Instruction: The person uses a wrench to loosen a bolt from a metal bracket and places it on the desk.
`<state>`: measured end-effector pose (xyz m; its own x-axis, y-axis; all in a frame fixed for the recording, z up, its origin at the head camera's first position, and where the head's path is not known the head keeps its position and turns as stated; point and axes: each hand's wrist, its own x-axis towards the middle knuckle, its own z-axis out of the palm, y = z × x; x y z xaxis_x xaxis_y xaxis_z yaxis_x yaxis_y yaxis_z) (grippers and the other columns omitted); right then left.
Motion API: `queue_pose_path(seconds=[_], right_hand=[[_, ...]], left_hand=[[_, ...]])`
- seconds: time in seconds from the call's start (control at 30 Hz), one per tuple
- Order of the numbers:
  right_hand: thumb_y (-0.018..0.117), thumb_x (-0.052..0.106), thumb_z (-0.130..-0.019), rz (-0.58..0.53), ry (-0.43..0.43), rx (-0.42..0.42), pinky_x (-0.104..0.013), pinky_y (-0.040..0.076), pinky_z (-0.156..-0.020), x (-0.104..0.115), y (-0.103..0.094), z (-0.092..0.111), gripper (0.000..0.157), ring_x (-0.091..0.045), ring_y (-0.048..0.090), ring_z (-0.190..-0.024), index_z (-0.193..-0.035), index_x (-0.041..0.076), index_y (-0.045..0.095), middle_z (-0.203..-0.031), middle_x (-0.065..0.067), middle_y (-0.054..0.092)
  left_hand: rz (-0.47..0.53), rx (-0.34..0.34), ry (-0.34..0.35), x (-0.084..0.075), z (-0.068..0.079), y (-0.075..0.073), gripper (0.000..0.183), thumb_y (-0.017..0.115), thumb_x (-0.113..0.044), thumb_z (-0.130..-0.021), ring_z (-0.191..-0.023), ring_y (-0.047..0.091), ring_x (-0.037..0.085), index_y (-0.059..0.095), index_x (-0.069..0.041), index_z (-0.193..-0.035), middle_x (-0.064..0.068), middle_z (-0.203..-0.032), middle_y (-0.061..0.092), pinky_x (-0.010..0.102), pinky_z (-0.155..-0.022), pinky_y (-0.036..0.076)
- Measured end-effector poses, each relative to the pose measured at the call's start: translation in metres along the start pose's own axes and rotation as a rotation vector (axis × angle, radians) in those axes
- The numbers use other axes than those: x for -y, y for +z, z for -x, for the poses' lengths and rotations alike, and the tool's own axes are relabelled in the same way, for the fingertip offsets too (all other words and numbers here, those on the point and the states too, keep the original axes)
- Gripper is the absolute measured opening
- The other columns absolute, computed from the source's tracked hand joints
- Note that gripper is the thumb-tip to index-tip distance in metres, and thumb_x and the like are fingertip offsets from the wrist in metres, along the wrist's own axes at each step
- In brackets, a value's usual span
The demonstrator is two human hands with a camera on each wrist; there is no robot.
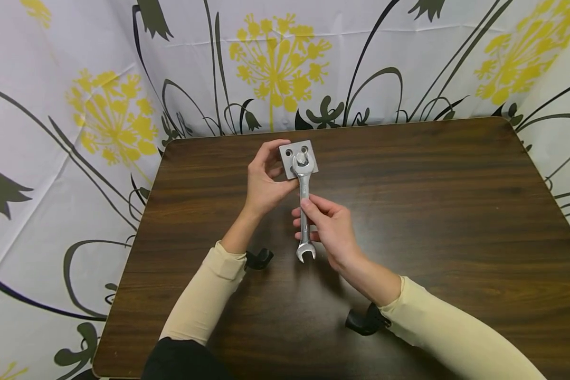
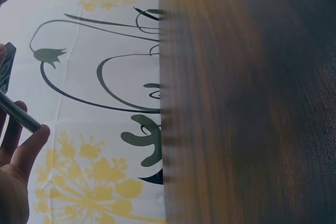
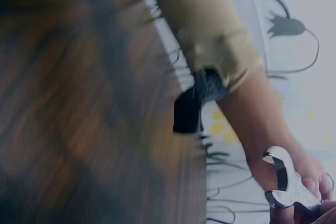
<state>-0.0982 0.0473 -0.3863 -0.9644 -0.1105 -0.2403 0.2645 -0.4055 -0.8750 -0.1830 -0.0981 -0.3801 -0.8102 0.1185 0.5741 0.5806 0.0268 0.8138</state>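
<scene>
Well above the table, my left hand (image 1: pixel 266 182) grips a square grey metal block (image 1: pixel 287 164) by its left side and lower edge. Two holes show in its face. A bolt's hex head (image 1: pixel 301 158) stands out from that face, and the upper end of a silver wrench (image 1: pixel 304 186) sits around it. My right hand (image 1: pixel 334 227) holds the wrench mid-handle, thumb on top, fingers behind. Its lower open end (image 3: pixel 296 192) points toward me. In the left wrist view, the bolt's threaded shank (image 2: pixel 23 117) shows, a fingertip at its end; whose hand, I cannot tell.
A dark wood-grain table (image 1: pixel 446 211) lies below both hands. Behind and to the left hangs a white curtain (image 1: pixel 190 53) with yellow flowers and grey-green stems. Black wrist-worn pieces (image 1: pixel 363 322) stick out beneath the cream sleeves (image 1: pixel 199 295).
</scene>
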Motion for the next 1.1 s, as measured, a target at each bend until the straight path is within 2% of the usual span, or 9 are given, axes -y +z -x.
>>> queue_pose_path(seconds=[0.13, 0.4, 0.47, 0.53, 0.63, 0.73, 0.87, 1.0, 1.1], right_hand=[[0.063, 0.013, -0.097, 0.066, -0.038, 0.002, -0.032, 0.059, -0.054, 0.003, -0.007, -0.005, 0.033, -0.014, 0.067, -0.066, -0.125, -0.005, 0.063, -0.083, -0.008, 0.072], [0.066, 0.014, -0.095, 0.170, -0.033, 0.021, -0.031, 0.058, -0.052, 0.010, -0.021, -0.013, 0.033, -0.015, 0.067, -0.063, -0.124, -0.003, 0.065, -0.080, -0.008, 0.072], [0.066, 0.016, -0.095, 0.218, -0.045, 0.032, -0.032, 0.058, -0.053, 0.013, -0.025, -0.014, 0.034, -0.016, 0.067, -0.063, -0.124, -0.001, 0.065, -0.081, -0.009, 0.072], [0.069, 0.017, -0.094, 0.304, -0.083, 0.054, -0.032, 0.058, -0.054, 0.017, -0.029, -0.015, 0.035, -0.015, 0.066, -0.063, -0.125, 0.001, 0.066, -0.082, -0.012, 0.071], [0.074, 0.012, -0.089, 0.520, -0.177, 0.109, -0.028, 0.056, -0.055, 0.026, -0.037, -0.019, 0.040, -0.014, 0.064, -0.065, -0.127, 0.001, 0.065, -0.086, -0.013, 0.071], [0.077, 0.004, -0.084, 0.751, -0.280, 0.158, -0.026, 0.054, -0.061, 0.036, -0.044, -0.025, 0.048, -0.017, 0.065, -0.074, -0.129, 0.000, 0.063, -0.091, -0.011, 0.072], [0.078, 0.002, -0.082, 0.929, -0.344, 0.137, -0.030, 0.054, -0.069, 0.049, -0.052, -0.034, 0.043, -0.021, 0.069, -0.084, -0.123, 0.001, 0.067, -0.096, -0.010, 0.074], [0.079, 0.008, -0.083, 1.057, -0.396, 0.086, -0.031, 0.053, -0.066, 0.061, -0.057, -0.044, 0.029, -0.018, 0.069, -0.081, -0.111, 0.003, 0.074, -0.093, -0.009, 0.074], [0.078, 0.013, -0.085, 1.196, -0.498, 0.080, -0.031, 0.048, -0.060, 0.070, -0.061, -0.051, 0.026, -0.016, 0.063, -0.073, -0.111, 0.008, 0.075, -0.092, -0.005, 0.073]], left_hand=[[-0.007, 0.013, -0.008, 0.000, 0.001, -0.001, 0.064, 0.078, 0.018, -0.065, -0.096, 0.063, 0.018, 0.052, 0.012, -0.123, 0.021, -0.108, 0.063, 0.054, -0.078, 0.056], [-0.024, 0.012, 0.002, 0.025, 0.002, -0.007, 0.070, 0.085, 0.013, -0.062, -0.097, 0.063, 0.020, 0.056, 0.002, -0.125, 0.014, -0.109, 0.065, 0.045, -0.075, 0.058], [-0.029, 0.011, 0.007, 0.018, 0.002, -0.006, 0.069, 0.086, 0.013, -0.063, -0.096, 0.063, 0.021, 0.056, 0.003, -0.124, 0.014, -0.109, 0.065, 0.046, -0.075, 0.058], [-0.034, 0.012, 0.008, 0.010, 0.001, -0.005, 0.068, 0.085, 0.013, -0.063, -0.096, 0.062, 0.020, 0.055, 0.005, -0.124, 0.015, -0.111, 0.064, 0.048, -0.075, 0.058], [-0.028, 0.014, -0.005, -0.004, 0.000, -0.002, 0.067, 0.084, 0.016, -0.063, -0.096, 0.061, 0.020, 0.054, 0.010, -0.122, 0.018, -0.111, 0.063, 0.048, -0.075, 0.058], [-0.022, 0.013, -0.006, -0.005, -0.001, -0.003, 0.068, 0.085, 0.016, -0.062, -0.096, 0.061, 0.019, 0.054, 0.010, -0.122, 0.016, -0.111, 0.063, 0.040, -0.075, 0.059], [-0.003, 0.016, -0.010, -0.006, -0.002, -0.004, 0.069, 0.084, 0.018, -0.061, -0.097, 0.061, 0.019, 0.054, 0.011, -0.122, 0.016, -0.110, 0.063, 0.037, -0.074, 0.058], [0.009, 0.024, -0.013, -0.007, -0.002, -0.004, 0.070, 0.084, 0.019, -0.060, -0.098, 0.061, 0.019, 0.053, 0.011, -0.122, 0.016, -0.111, 0.062, 0.032, -0.074, 0.058], [0.009, 0.021, -0.013, -0.007, -0.003, -0.004, 0.070, 0.084, 0.019, -0.060, -0.097, 0.061, 0.019, 0.053, 0.011, -0.122, 0.016, -0.111, 0.062, 0.032, -0.075, 0.058]])
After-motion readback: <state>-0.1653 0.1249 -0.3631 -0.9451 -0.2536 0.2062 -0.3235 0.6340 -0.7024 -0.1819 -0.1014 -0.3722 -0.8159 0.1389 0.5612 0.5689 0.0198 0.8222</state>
